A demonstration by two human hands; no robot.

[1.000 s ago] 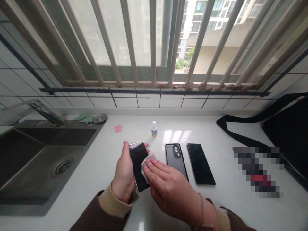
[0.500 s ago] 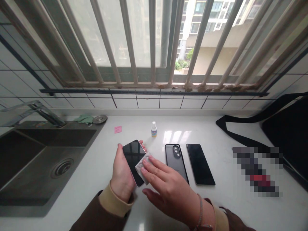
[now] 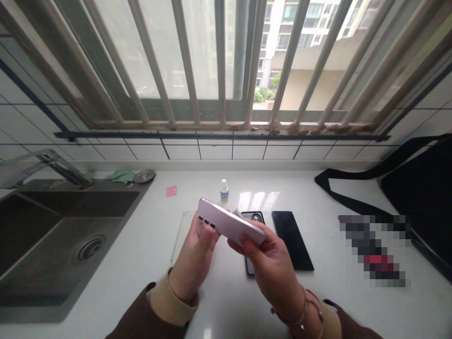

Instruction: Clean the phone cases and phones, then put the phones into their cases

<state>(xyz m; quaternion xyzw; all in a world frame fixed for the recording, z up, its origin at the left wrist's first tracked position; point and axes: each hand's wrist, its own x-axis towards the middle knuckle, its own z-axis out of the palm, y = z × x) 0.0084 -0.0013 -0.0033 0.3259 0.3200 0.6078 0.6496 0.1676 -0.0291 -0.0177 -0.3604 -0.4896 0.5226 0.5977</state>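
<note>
Head view: lilac smartphone (image 3: 231, 223) gripped in both hands above the middle of the table (image 3: 148, 245)

Left hand (image 3: 199, 252) clamped on the camera end, thumb by the lenses; right hand (image 3: 273, 259) clamped on the other end. Phone tilted, back toward camera, off the surface. Pale wipe (image 3: 238, 213) peeks out behind it, near the right hand; which fingers hold it, can't tell.

Risks, my judgement: smooth back plus a loose grip on either end could let the phone slip; it would probably hit the dark phone case (image 3: 250, 267) or bare table. A far swing toward the table's back edge might tip the spray bottle (image 3: 224, 191). Fingers by the lenses could smudge them.

Count: smartphones two, the lilac one and a black smartphone (image 3: 293, 240) lying toward the table's right edge. Phone cases two, the dark one partly hidden under the right hand, and what looks like a clear phone case (image 3: 181, 235) beside the left hand. Lenses on the lilac phone, three. One bottle, one wipe visible, one pink slip (image 3: 171, 191) toward the back edge, one sink (image 3: 49, 263) at the left edge.
</note>
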